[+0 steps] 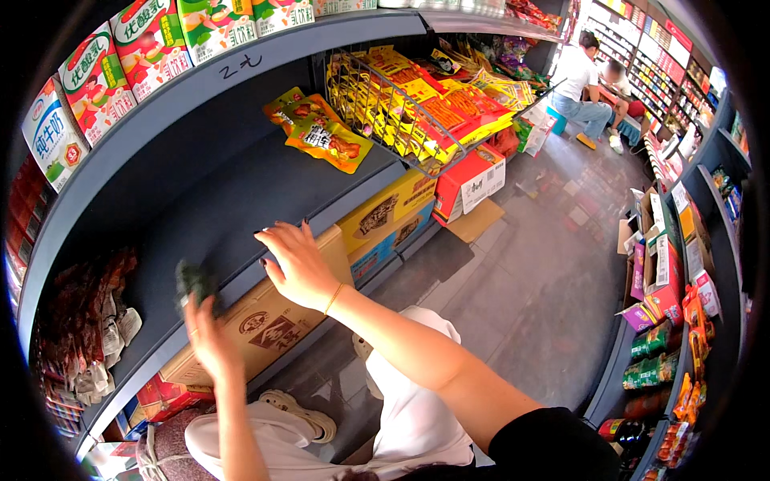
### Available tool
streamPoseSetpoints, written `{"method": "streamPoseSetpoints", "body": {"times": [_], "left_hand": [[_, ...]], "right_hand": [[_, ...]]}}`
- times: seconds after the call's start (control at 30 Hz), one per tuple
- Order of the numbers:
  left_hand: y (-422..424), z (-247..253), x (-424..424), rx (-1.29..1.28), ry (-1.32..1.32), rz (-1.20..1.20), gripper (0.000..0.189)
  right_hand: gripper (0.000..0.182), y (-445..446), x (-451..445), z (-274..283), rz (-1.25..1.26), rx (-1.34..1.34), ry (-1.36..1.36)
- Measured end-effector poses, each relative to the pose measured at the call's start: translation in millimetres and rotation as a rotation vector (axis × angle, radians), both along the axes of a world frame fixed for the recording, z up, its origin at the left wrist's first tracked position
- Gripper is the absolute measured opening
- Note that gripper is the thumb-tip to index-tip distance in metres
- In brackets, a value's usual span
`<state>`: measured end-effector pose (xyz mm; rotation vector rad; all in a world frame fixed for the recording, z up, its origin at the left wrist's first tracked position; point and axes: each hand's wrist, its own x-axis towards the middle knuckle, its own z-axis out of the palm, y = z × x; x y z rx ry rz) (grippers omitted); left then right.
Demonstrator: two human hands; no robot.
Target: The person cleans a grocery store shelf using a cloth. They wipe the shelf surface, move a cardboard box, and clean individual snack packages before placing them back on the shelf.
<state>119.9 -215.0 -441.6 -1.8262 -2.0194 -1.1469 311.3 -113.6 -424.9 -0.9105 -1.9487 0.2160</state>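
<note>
My left hand (pixel 210 337) is at the front edge of a dark grey shelf (pixel 240 192), its fingers on a crumpled dark green cloth or rag (pixel 195 281). Motion blur hides the cloth's exact form. Further right, my right hand (pixel 298 264) hovers at or rests on the same shelf edge with fingers spread and nothing held; contact cannot be told. Beyond it, yellow-orange snack pouches (pixel 328 135) lie on the shelf. Dark reddish packaged snacks (pixel 90 312) are piled at the shelf's left end.
A wire basket (pixel 403 108) holds yellow and red snack packets. Milk cartons (pixel 96 87) line the shelf above, whose edge bears handwriting. Cardboard boxes (pixel 271 318) stand below. Two people (pixel 580 84) sit at the aisle's far end. Another stocked shelf (pixel 656 355) borders the tiled floor (pixel 517 276).
</note>
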Motion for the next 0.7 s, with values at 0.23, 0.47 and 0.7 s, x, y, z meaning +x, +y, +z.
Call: {"method": "streamPoseSetpoints", "body": {"times": [0.23,0.47,0.7], "left_hand": [[98,5,123,0.150,-0.196,-0.437,0.043],[40,15,45,0.069,0.347,-0.382,0.037],[-25,26,-55,-0.017,-0.225,-0.220,0.043]], "right_hand": [[0.028,28,2,0,-0.151,-0.004,0.434],[0.035,23,13,-17,-0.154,0.131,0.169],[0.038,-21,-40,-11,0.167,0.105,0.061]]}}
